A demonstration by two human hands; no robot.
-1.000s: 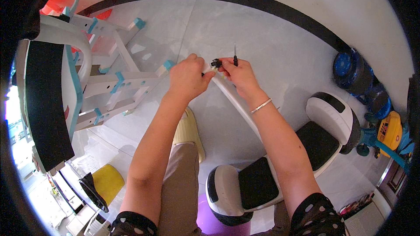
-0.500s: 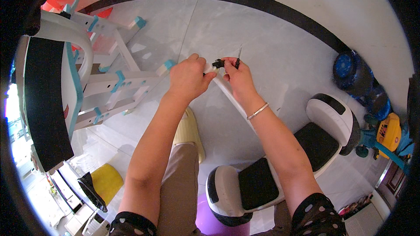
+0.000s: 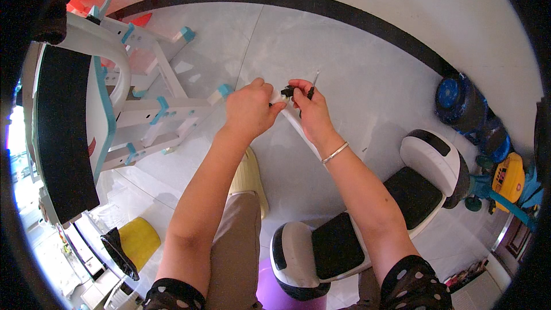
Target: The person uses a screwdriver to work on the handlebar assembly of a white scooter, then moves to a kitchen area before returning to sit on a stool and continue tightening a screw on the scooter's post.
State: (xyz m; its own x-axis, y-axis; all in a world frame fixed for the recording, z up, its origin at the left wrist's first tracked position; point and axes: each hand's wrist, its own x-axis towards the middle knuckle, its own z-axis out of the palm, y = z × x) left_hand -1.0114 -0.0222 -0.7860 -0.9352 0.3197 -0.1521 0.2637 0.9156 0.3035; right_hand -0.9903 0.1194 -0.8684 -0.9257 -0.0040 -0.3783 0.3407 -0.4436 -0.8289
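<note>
Closed round the upper end of a white pole (image 3: pixel 299 129) is my left hand (image 3: pixel 249 109), its thumb pressed along the top. My right hand (image 3: pixel 314 113) pinches a small black fitting (image 3: pixel 287 91) at the pole's tip. A thin screwdriver (image 3: pixel 313 87) is held in those same fingers, its metal shaft pointing up and away. Whether the fitting is attached to the pole, I cannot tell. The pole slants down behind my right forearm toward a white and black self-balancing scooter (image 3: pixel 338 247), where its lower end is hidden.
White folding steps with blue caps (image 3: pixel 163 106) stand at left, beside a black-topped panel (image 3: pixel 69 138). A yellow bin (image 3: pixel 139 242) is lower left. Blue water bottles (image 3: pixel 459 103) and a yellow-and-blue toy vehicle (image 3: pixel 507 179) lie at right. A purple ball-like object (image 3: pixel 275 293) is under the scooter.
The whole scene sits slightly lower in the picture. Both hands keep their hold at the pole's end, and the screwdriver's shaft tilts a little more to the right.
</note>
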